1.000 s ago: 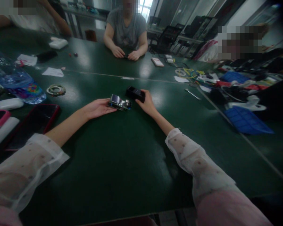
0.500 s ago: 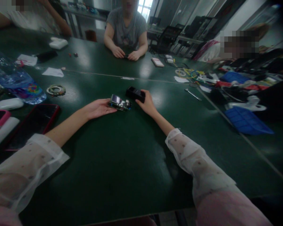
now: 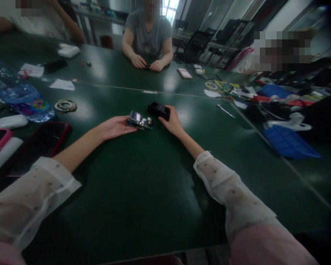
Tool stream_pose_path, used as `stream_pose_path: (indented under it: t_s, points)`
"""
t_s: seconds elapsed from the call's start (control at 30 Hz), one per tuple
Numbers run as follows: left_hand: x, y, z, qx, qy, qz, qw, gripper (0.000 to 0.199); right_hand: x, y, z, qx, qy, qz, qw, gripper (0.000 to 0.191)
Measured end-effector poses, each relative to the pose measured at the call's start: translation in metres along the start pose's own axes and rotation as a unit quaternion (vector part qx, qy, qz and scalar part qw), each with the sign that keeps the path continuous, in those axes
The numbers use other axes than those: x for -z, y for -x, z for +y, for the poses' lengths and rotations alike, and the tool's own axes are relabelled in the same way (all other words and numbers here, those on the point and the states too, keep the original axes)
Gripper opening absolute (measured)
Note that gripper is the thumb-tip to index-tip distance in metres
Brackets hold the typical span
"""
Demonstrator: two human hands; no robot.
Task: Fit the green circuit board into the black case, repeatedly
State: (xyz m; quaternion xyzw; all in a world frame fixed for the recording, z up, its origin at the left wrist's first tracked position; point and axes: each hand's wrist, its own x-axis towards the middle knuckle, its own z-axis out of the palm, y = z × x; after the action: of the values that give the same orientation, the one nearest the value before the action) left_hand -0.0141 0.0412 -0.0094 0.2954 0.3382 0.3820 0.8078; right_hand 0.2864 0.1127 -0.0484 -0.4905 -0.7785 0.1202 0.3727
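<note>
"Head camera is showing two bare hands over a green table (image 3: 127,191)," one friend is saying. "What is the left hand (image 3: 114,127) doing?"

"It is gripping one end of a small board (image 3: 145,124)," the other is answering. "Its palm is facing up a bit, and a little screen (image 3: 135,116) is sitting on top of the board."

"And the right hand (image 3: 173,119)?"

"Its fingers are closing around the end of a black box (image 3: 156,109). The box is lying just beside the board, a bit farther from the person. The dark picture is hiding whether either thing is touching the table."

"Is anything changing?"

"No clear change is showing. The board and the box are looking apart, so they are not being joined right now. Both hands are being kept busy, one with each thing."

"What else is lying around?"

"A water bottle (image 3: 30,101) is lying past the left arm, and a round band (image 3: 65,106) is resting near it. A red phone (image 3: 44,143) is lying closer to the person. On the right side, a wrench (image 3: 226,111) is resting near a blue tray (image 3: 289,141)."

"Who is sitting across?"

"Another person (image 3: 147,35) in a gray shirt is holding something small and dark. It is looking too tiny to name."
</note>
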Motion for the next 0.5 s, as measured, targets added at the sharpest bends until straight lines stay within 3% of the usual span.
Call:
stream_pose_path:
  t_s: [0.5]
  points:
    - [0.0087,-0.0037,-0.0019,-0.016,-0.007,-0.028,0.999,0.045,0.0027,0.0018,-0.0036,-0.010,0.009,-0.005,1.000,0.058]
